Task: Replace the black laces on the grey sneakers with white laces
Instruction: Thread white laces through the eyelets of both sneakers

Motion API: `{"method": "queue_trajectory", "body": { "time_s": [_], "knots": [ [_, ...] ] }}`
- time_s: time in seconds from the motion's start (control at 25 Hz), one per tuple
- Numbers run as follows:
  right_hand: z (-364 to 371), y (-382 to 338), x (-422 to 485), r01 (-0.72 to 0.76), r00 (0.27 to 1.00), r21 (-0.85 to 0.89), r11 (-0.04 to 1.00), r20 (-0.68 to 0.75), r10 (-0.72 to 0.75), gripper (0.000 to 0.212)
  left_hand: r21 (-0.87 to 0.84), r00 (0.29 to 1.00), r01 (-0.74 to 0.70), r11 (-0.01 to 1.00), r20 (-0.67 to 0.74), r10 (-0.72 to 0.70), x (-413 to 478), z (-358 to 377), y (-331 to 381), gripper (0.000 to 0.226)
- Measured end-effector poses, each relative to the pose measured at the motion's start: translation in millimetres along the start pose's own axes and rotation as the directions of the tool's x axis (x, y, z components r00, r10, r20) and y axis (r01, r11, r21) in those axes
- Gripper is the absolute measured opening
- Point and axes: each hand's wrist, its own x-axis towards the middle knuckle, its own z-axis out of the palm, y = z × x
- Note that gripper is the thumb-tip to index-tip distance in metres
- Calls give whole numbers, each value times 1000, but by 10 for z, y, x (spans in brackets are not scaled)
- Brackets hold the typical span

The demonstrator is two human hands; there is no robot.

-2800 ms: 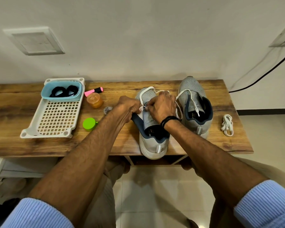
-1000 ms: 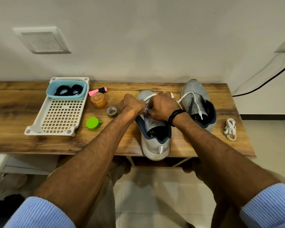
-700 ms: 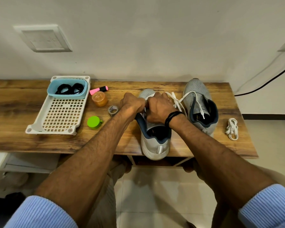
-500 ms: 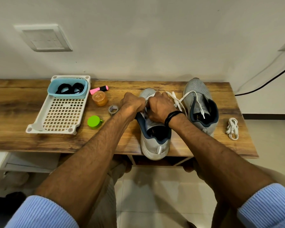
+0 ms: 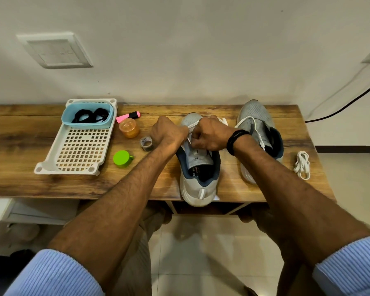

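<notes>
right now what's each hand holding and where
Left hand and right hand each pinch the white lace over the near sneaker; fingers hide the exact spot.

Grey sneaker (image 5: 198, 184), white lace (image 5: 191, 125) part-threaded, 2nd sneaker (image 5: 256, 116) beside it, black laces (image 5: 90, 116) coiled apart

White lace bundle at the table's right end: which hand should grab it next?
Right hand, probably: nearer the bundle; the left hand would cross the far sneaker. Both hold the lace on the near sneaker.
</notes>
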Motion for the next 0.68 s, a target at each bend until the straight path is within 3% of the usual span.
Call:
{"method": "queue_trajectory", "body": {
  "time_s": [0.12, 0.28, 0.36, 0.48, 0.52, 0.68],
  "knots": [
    [-187, -16, -178, 2, 985, 245, 969, 168, -44, 10, -5, 999, -10, 1000, -33, 9, 83, -96, -19, 33],
    [-364, 40, -264, -47, 959, 346, 937, 277, -54, 17, -8, 999, -22, 1000, 42, 23, 113, -131, -37, 37],
    [-282, 13, -177, -76, 982, 309, 948, 186, 18, 23, -20, 998, 4, 1000, 69, -3, 111, -118, -26, 49],
    [13, -186, 15, -191, 979, -8, 982, -79, 190, 33, -69, 998, 28, 997, 60, -24, 110, -131, -18, 60],
    [105, -264, 51, -223, 966, -42, 974, -145, 215, 29, -84, 997, 30, 996, 70, -24, 101, -153, -13, 59],
    [308, -401, 140, -255, 948, -118, 960, -226, 224, 15, -89, 995, 42, 995, 94, -34, 98, -167, -16, 49]
  ]
}}
